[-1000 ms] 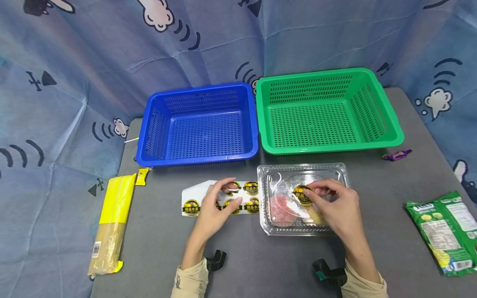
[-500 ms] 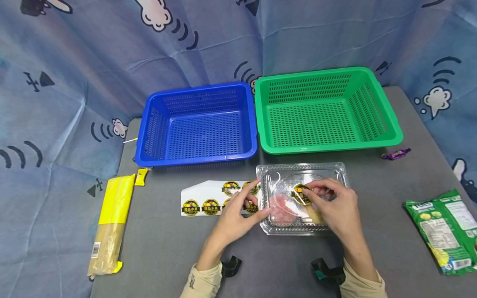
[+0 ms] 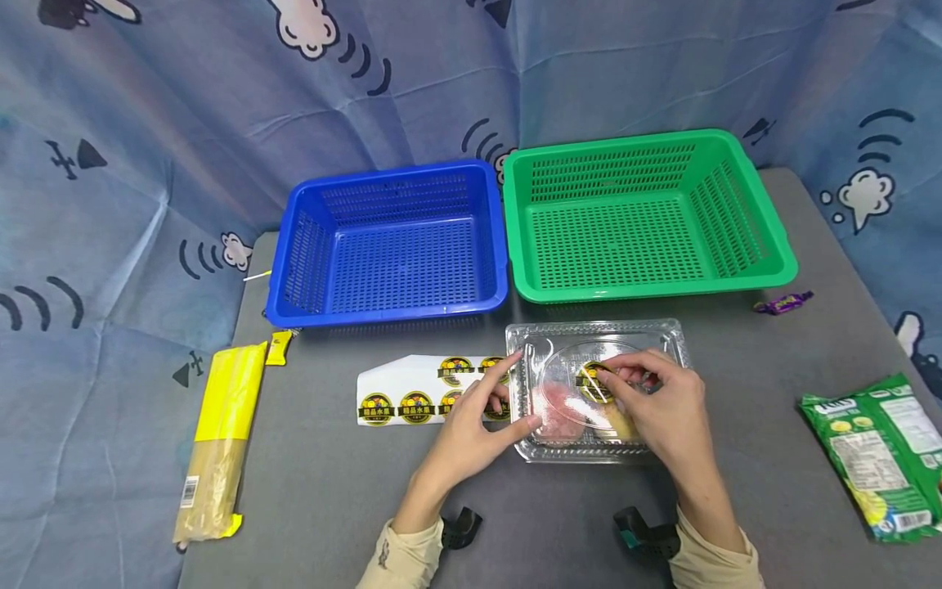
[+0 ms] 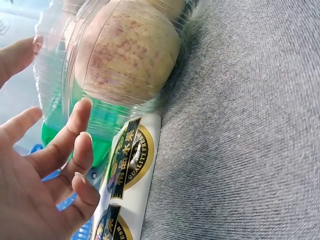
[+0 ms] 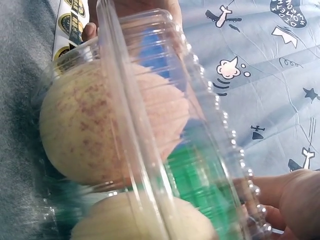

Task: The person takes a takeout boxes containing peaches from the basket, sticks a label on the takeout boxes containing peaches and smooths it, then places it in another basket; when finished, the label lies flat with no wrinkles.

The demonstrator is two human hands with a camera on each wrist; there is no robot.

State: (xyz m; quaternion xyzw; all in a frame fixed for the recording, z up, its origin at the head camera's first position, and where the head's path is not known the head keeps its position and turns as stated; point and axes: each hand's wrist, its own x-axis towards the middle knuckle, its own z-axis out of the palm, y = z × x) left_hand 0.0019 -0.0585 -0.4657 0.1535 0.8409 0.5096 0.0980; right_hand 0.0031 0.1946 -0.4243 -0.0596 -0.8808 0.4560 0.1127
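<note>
Fingers of the right hand [image 3: 666, 409] pinch a round sticker [image 3: 594, 383] over the lid of a clear clamshell box [image 3: 662, 335] lying crosswise on the desk [image 3: 331, 491], while the open left hand [image 3: 471, 429] steadies its nine o'clock edge.

Grey table [image 3: 736, 507] (blue cartoon backdrop [image 3: 147, 123])

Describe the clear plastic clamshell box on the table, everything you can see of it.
The clear plastic clamshell box lies flat and closed on the grey table, in front of the green basket. Thin, ribbed and glossy, it holds pale, red-speckled round fruit. The right hand presses a round yellow-and-black sticker on its lid; the left hand touches its left edge.
</note>
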